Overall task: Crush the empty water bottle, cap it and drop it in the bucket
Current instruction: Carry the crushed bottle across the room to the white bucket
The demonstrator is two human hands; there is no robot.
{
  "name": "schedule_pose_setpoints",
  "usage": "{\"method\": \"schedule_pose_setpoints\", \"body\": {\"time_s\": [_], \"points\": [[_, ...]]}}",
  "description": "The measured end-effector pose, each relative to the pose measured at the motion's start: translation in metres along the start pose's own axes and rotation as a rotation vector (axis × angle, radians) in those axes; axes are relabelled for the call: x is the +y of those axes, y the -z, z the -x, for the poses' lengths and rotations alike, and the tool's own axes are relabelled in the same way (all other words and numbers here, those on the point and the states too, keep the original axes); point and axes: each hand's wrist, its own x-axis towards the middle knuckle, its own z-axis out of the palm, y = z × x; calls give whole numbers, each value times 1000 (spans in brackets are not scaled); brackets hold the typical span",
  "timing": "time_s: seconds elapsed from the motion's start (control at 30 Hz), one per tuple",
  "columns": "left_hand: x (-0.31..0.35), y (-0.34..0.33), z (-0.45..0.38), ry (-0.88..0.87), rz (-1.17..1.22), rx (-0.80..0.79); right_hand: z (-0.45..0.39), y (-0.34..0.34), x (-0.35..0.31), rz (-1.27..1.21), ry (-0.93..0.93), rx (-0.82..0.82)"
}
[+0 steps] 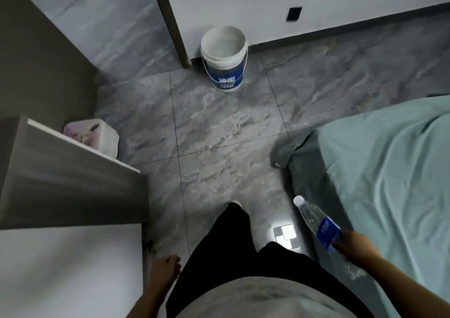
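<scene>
A clear plastic water bottle (pixel 316 222) with a blue label and a white cap is in my right hand (pixel 358 247), low at the right beside the bed. The bottle points up and to the left, cap end away from me. It looks uncrushed. My left hand (pixel 164 267) hangs at my left side with fingers curled loosely and nothing in it. A white bucket (pixel 224 57) with a blue label and a wire handle stands on the floor ahead, against the wall by a door frame. Its mouth is uncovered and it looks empty.
A bed with a teal sheet (pixel 389 171) fills the right side. A grey cabinet (pixel 68 171) and a white surface (pixel 68 269) stand at the left, with a tissue box (pixel 95 135) on the floor behind. Grey marble tiles (pixel 219 127) lie between me and the bucket.
</scene>
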Motion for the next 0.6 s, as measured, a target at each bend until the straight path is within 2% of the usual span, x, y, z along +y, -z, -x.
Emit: {"method": "schedule_pose_setpoints", "body": {"time_s": [0.07,0.17,0.33,0.5,0.6], "points": [[43,8,-23,-20,-67,-30,-11,17,-13,-3,-30,-15],[107,15,-58,-40,39,-16,-30,44,-28,-28,-64,-25],[218,13,-121,-155,-40,-55,-66,94,-47,-19,-135,-101],[308,-4,-171,-148,10,-19,-134,166,-75,7,-152,-142],[341,-8,-182,-99,5,-9,-176,224,-103,-24,-102,-104]]}}
